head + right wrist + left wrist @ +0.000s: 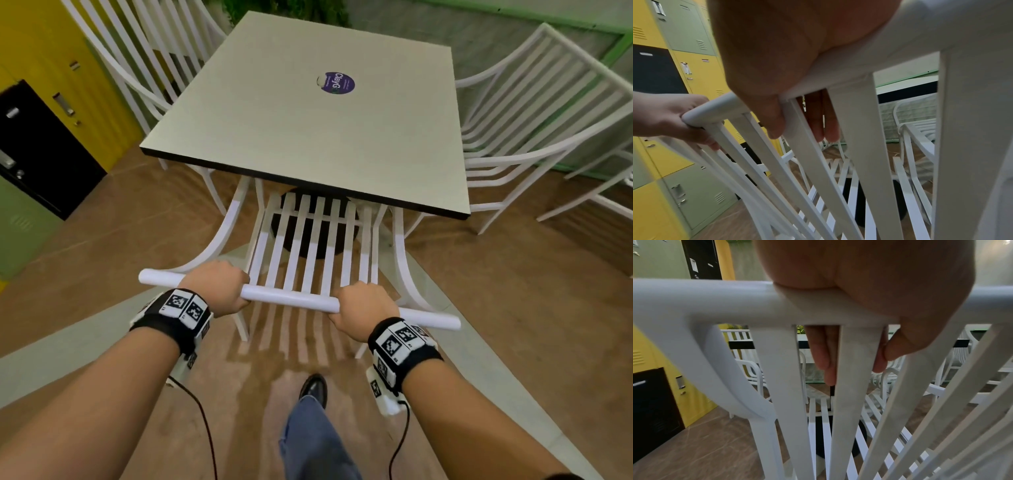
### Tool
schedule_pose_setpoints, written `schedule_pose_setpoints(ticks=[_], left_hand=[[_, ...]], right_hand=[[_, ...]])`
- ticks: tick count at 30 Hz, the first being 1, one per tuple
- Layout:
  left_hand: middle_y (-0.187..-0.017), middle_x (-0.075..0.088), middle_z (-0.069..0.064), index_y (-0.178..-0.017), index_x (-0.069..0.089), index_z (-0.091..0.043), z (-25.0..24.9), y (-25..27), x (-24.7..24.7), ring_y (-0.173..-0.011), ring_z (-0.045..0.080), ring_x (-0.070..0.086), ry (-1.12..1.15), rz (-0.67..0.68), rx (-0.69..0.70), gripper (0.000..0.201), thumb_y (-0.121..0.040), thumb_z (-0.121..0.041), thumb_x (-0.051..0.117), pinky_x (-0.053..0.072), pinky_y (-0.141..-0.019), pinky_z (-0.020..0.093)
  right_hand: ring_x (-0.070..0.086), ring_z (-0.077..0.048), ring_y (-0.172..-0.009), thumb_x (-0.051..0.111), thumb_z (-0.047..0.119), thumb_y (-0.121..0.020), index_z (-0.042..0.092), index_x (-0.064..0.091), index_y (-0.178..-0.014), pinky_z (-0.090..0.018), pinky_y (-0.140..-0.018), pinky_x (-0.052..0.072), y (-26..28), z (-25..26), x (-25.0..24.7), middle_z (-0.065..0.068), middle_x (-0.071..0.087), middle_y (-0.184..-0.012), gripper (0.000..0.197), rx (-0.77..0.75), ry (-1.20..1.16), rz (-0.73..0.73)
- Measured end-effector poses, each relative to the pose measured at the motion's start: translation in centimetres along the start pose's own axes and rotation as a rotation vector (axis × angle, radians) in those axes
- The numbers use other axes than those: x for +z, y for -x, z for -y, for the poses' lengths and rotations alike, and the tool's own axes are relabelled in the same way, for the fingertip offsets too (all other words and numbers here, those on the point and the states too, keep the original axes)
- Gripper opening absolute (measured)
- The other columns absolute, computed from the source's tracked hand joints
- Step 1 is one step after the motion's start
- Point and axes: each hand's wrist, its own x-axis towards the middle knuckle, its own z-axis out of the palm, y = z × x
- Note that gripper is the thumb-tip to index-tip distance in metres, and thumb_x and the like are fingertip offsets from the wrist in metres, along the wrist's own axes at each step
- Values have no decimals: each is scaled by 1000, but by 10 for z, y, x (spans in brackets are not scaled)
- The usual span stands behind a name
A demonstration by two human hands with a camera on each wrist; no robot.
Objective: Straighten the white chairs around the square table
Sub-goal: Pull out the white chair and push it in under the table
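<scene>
A white slatted chair point(308, 246) stands at the near side of the square table point(274, 130), its seat partly under the tabletop. My left hand point(219, 289) grips the chair's round top rail point(291, 298) near its left end, and my right hand point(363, 308) grips it toward the right end. In the left wrist view the left hand point(869, 296) wraps the top rail point(705, 300), fingers curled down behind the back slats. In the right wrist view the right hand point(789, 65) curls over the rail point(869, 56); the left hand point(668, 116) shows at the left.
Another white chair point(534, 130) stands at the table's right side, angled. More white chairs point(137, 65) stand at the far left. Yellow, green and black lockers point(44, 137) line the left wall. A round sticker point(336, 83) lies on the tabletop. My shoe point(313, 389) is behind the chair.
</scene>
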Motion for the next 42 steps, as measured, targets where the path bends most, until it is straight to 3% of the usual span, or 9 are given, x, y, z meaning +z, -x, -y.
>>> schedule_pose_setpoints(ticks=[8,11,15,22,28,34,38,42], left_hand=[[-61,49,-9,-71,47,-32,38,-58,-39,-64,16,54,4,31,31,17,-82,-44,52,43,-60,29],[-75,60,-7,-79,52,-32,35,-51,-31,-74,17,61,0,75,57,13,-82,-45,52,44,-64,28],[-89,69,-1,-92,62,-29,35,-50,-21,-82,19,65,-51,68,75,24,-82,-47,50,46,-67,31],[-85,69,-1,-90,62,-29,41,-45,-21,-79,20,65,-19,51,103,20,-83,-45,52,45,-64,30],[-75,55,-6,-90,63,-28,72,-38,-22,-79,19,63,-7,42,54,20,-83,-44,54,47,-67,30],[-82,67,-1,-90,64,-25,59,-40,-15,-67,19,54,-48,-9,74,22,-84,-43,51,42,-60,30],[-77,65,-2,-87,64,-26,62,-45,-11,-66,18,57,-37,-24,103,22,-82,-43,51,43,-59,30],[-72,60,-4,-85,63,-27,69,-47,-12,-63,17,55,-50,-36,103,21,-81,-43,52,43,-58,29]], right_hand=[[57,-21,-63,49,41,-88,21,59,-93,-33,-59,49,-67,-21,-38,-1,58,-75,23,-19,1,30],[55,-21,-66,51,39,-89,20,58,-95,-34,-65,52,-59,-14,-34,0,54,-76,21,4,-27,101],[53,-22,-67,51,39,-88,21,58,-92,-34,-68,51,-55,-10,-28,0,51,-76,20,24,-70,109],[52,-19,-66,54,39,-87,24,58,-93,-32,-62,45,-55,-1,-23,4,52,-75,17,44,-101,59],[50,-22,-63,51,39,-89,20,58,-91,-31,-59,42,-63,30,-26,0,49,-73,21,23,-83,30],[51,-21,-62,50,41,-87,24,57,-89,-31,-57,40,-58,18,-24,4,54,-71,19,25,-59,23],[56,-21,-64,52,43,-86,26,53,-84,-31,-58,44,-58,15,-22,2,61,-74,16,55,-54,15],[55,-22,-65,52,42,-86,27,54,-85,-31,-57,42,-63,22,-24,3,58,-73,15,72,-55,30]])
